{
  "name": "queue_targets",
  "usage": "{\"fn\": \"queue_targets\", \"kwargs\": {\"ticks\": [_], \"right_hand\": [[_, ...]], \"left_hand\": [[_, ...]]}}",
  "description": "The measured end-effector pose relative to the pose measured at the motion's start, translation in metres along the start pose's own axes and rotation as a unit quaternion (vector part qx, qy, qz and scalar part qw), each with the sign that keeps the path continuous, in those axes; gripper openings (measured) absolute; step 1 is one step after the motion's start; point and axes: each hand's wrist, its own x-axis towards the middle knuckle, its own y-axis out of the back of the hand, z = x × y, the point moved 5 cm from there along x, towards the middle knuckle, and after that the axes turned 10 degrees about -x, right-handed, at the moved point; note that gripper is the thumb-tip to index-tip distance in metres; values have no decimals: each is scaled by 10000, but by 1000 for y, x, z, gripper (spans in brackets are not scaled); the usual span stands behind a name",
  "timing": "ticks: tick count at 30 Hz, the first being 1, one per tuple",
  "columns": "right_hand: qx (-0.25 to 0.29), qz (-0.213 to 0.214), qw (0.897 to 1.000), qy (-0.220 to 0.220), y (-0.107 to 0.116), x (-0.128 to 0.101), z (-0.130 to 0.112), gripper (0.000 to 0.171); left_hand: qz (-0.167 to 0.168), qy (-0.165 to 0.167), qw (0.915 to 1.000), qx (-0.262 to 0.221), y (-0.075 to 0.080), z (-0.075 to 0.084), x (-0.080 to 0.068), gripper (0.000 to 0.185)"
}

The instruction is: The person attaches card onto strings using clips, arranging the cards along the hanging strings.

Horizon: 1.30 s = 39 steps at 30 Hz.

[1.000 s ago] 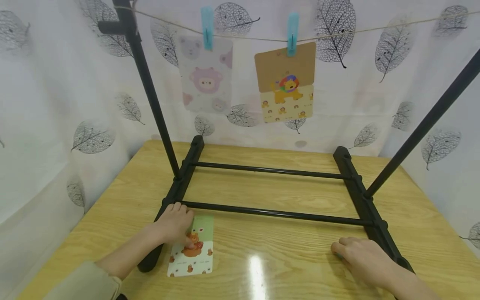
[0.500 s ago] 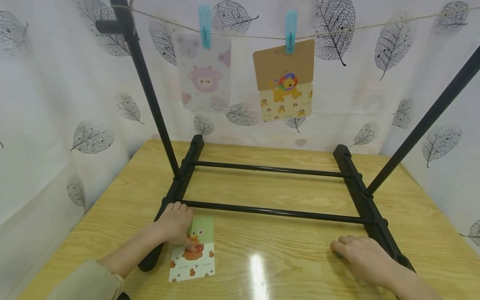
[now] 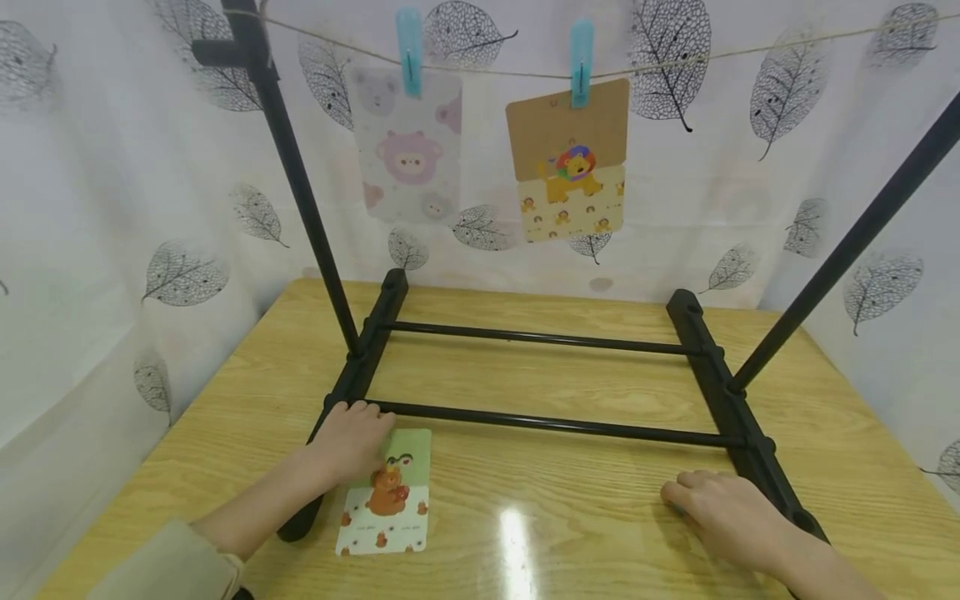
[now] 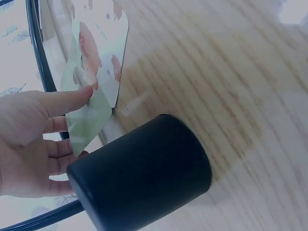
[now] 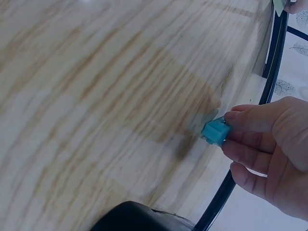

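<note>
1. Pale wood-grain surface (image 3: 570, 533), glossy, with a glare spot near the front edge; white curtain printed with grey leaves (image 3: 112, 208) closing in three sides.
2. Black metal rack (image 3: 551, 425) standing on the surface, two crossbars joining its feet, slanted poles rising left and right; string (image 3: 675, 68) stretched across the top.
3. Two cards pegged on the string: pig card (image 3: 408, 154) under a blue peg (image 3: 409, 40), lion card (image 3: 572, 162) under another blue peg (image 3: 581, 52).
4. Left hand (image 3: 352, 442) lying beside the rack's left foot, fingers fairly straight, fingertips resting on the upper left edge of the bear card (image 3: 388, 492), which lies flat just in front of the near crossbar.
5. Right hand (image 3: 723, 512) low on the surface beside the right foot, fingers curled, pinching a small blue clip (image 5: 216, 131) against the wood.
6. Compared with half a second ago: bear card turned slightly straighter and more uncovered, left fingers drawn back toward its top corner; right hand unchanged.
</note>
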Motion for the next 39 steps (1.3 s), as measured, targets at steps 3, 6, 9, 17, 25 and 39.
{"fn": "queue_targets", "kwargs": {"ticks": [3, 6, 9, 17, 25, 39], "right_hand": [[-23, 85, 10000, 10, 1, 0, 0, 26], [-94, 182, 9998, -31, 3, 0, 0, 26], [-255, 222, 9993, -146, 4, 0, 2, 23], [-872, 1294, 9877, 12, 10, 2, 3, 21], [-870, 1487, 9849, -163, 15, 3, 4, 39], [-601, 2667, 9618, -105, 38, 8, 8, 49]], "left_hand": [[217, -131, 9995, 186, 2, 3, -1, 39], [418, -214, 9980, 428, 5, 6, -3, 36], [804, -399, 9934, 713, 9, 10, -4, 27], [2190, -1194, 9580, 1414, 25, 27, -11, 21], [3135, -1867, 9154, 1700, 38, 40, -9, 20], [3847, -2011, 8886, 1481, 69, 57, 5, 26]]}}
